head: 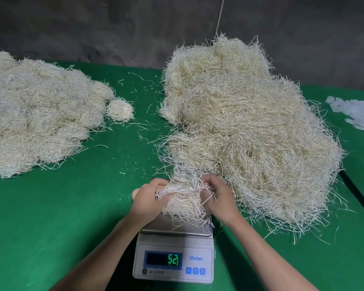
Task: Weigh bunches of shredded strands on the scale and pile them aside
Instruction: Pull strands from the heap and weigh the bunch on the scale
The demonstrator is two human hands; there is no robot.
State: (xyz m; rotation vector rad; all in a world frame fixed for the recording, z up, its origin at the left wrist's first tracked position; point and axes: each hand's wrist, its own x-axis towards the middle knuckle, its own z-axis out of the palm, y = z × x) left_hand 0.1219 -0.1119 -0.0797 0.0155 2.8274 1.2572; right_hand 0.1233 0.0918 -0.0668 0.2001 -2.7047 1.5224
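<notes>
Between our two hands, a bunch of shredded strands (184,199) sat on the steel platform of the scale (173,246). We had our left hand (148,198) curled around the bunch's left side, fingers sunk into the fibres, and our right hand (218,196) closed on its right side, pinching a tuft near the top. Both hands gripped the same bunch, which hung partly over the platform's far edge and hid most of it. Just below our wrists the scale's display (163,259) glowed green with digits that read roughly 521, beside three small blue buttons (195,270) and the word "Meilen".

Right beside our right hand, and stretching well beyond it, rose the large loose heap of strands (244,122), its near fringe touching the bunch, so we could not tell exactly where one ended and the other began. Stray fibres trailed from it toward the scale's right side. Far off to the left of our left hand lay the flatter pile of rounded bunches (36,114), with one small separate bunch (119,110) just beside its right edge. Scattered loose strands littered the green cloth table (61,206) between the two masses. Beyond the big heap, to our far right, some pale crumpled sheets (357,114) lay on the cloth.
</notes>
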